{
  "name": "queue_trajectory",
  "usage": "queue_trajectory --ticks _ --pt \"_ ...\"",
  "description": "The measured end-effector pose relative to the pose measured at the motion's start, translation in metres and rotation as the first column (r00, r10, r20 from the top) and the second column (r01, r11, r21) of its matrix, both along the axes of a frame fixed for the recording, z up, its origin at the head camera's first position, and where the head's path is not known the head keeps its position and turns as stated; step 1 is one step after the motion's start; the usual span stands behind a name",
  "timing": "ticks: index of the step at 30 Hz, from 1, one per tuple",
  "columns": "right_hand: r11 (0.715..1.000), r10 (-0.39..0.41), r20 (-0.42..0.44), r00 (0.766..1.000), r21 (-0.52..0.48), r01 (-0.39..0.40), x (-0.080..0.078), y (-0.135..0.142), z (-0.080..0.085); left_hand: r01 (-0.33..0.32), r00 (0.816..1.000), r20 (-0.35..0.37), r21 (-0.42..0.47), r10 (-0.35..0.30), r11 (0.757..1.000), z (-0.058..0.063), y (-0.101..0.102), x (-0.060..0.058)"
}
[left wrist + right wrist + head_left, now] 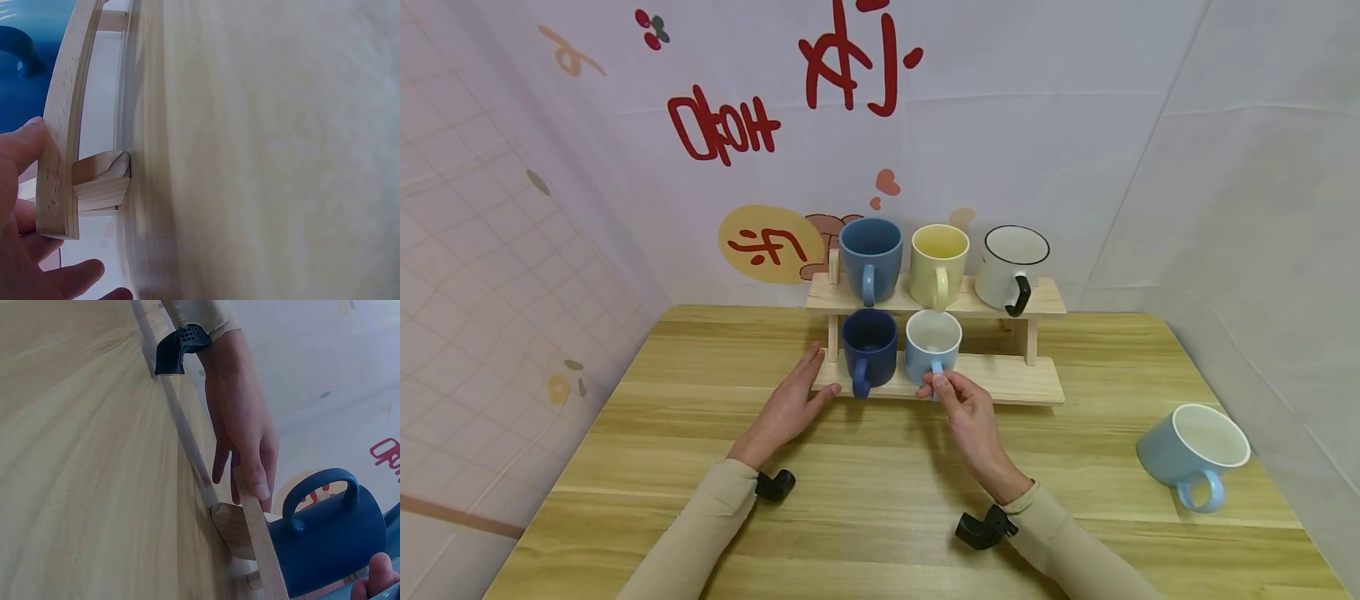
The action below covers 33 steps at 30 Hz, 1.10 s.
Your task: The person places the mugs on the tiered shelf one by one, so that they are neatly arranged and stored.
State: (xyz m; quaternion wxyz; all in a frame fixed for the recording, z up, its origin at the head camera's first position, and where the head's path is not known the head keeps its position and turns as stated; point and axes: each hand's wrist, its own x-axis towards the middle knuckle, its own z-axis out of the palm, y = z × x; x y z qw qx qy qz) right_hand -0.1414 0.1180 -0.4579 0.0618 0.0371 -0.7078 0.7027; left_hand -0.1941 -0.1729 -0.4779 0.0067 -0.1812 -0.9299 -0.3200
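My right hand (972,421) pinches the handle of a light blue mug (917,360) with a white inside, which stands upright on the lower shelf of a two-tier wooden rack (1011,379). At the rack's left end, my left hand (790,407) holds the lower board, thumb at its front edge and fingers around the end. Between the hands stands a dark blue mug (880,367), handle facing front. The left wrist view shows the thumb against the board (57,162). In the right wrist view, only fingertips (380,574) of the right hand show, beside the dark blue mug (331,547).
On the upper shelf stand a blue mug (883,265), a yellow mug (927,279) and a white mug (995,282) with black rim and handle. Another light blue mug (1163,454) is on the wooden table (865,533) at right. A printed cloth (1060,150) hangs behind.
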Motion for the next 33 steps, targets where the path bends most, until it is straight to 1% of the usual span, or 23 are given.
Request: queue_trajectory --ticks 5,9,15,20,23,27,33 --pt "1.000 0.005 0.016 1.000 0.023 -0.005 -0.001 0.001 0.002 -0.002 1.000 -0.003 -0.002 0.002 1.000 0.000 0.000 0.000" --pt "0.998 0.031 0.027 0.999 0.047 -0.032 -0.002 0.003 0.004 -0.004 1.000 -0.005 -0.006 0.004 1.000 0.000 0.000 0.000" --pt "0.990 0.063 0.036 0.997 0.126 -0.067 -0.003 0.008 0.008 -0.005 1.000 -0.014 -0.011 0.005 1.000 -0.001 0.000 0.000" --pt "0.981 0.064 0.064 0.996 0.178 -0.074 -0.001 0.011 0.009 -0.003 1.000 -0.009 -0.012 0.003 1.000 -0.001 0.001 0.000" --pt "0.975 0.064 0.063 0.996 0.209 -0.076 0.002 0.013 0.010 -0.001 1.000 -0.008 -0.013 0.001 1.000 -0.001 0.001 -0.001" --pt "0.967 0.071 0.023 0.997 0.243 -0.074 0.007 0.017 0.010 0.001 1.000 -0.006 -0.012 -0.002 1.000 -0.001 0.001 -0.001" --pt "0.949 0.094 -0.076 0.993 0.307 -0.067 0.016 0.033 0.014 0.000 1.000 -0.003 -0.014 0.000 1.000 0.001 0.001 0.000"
